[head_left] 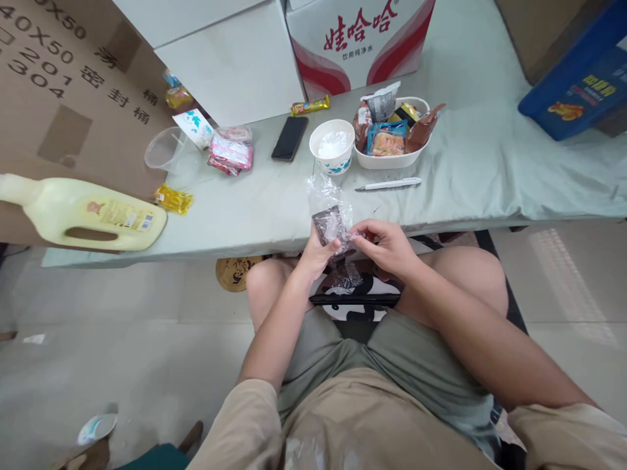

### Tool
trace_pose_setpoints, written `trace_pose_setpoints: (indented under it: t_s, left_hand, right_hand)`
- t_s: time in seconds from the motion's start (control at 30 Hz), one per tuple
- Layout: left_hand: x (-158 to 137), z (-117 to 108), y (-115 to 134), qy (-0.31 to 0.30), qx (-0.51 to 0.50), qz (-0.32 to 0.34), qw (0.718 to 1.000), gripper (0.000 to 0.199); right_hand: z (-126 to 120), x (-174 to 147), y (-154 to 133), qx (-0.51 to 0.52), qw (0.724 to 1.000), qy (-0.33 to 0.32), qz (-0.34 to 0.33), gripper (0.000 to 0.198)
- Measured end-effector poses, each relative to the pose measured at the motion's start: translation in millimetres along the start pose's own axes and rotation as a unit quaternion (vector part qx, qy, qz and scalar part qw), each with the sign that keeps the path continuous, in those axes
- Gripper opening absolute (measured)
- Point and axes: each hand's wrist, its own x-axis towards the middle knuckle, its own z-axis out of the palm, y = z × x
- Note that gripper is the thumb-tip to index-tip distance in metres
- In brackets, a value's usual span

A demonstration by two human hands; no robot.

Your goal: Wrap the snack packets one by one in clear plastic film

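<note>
Floor [147,339] open below the table's [255,209] near edge; a fumble could send things down there. Snack tub [392,162] beyond the hands, far and right; cup [336,164] just left of it, might tip if an elbow or wrist jerks. Left hand [317,253] clasped round the dark packet [322,223], at the near edge; right hand [385,245] pinching the clear wrap [326,189]. Likeliest trouble: slick wrap tearing suddenly, packet slipping loose.

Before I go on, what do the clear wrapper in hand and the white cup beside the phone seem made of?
Clear wrapper: likely thin, glossy plastic film; it's see-through, crinkled and glinting. White cup: probably paper, by its matte, blue-printed wall; coating unclear.
</note>
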Motion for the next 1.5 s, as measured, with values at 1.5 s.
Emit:
trace_pose_setpoints:
  t_s: [1.5]
  left_hand:
    - [-14.5,-15.8,10.1,-0.055,-0.136,-0.134,0.98,0.065]
  right_hand:
    - [20.3,12.5,20.6,-0.265,0.946,-0.031,-0.186,0.028]
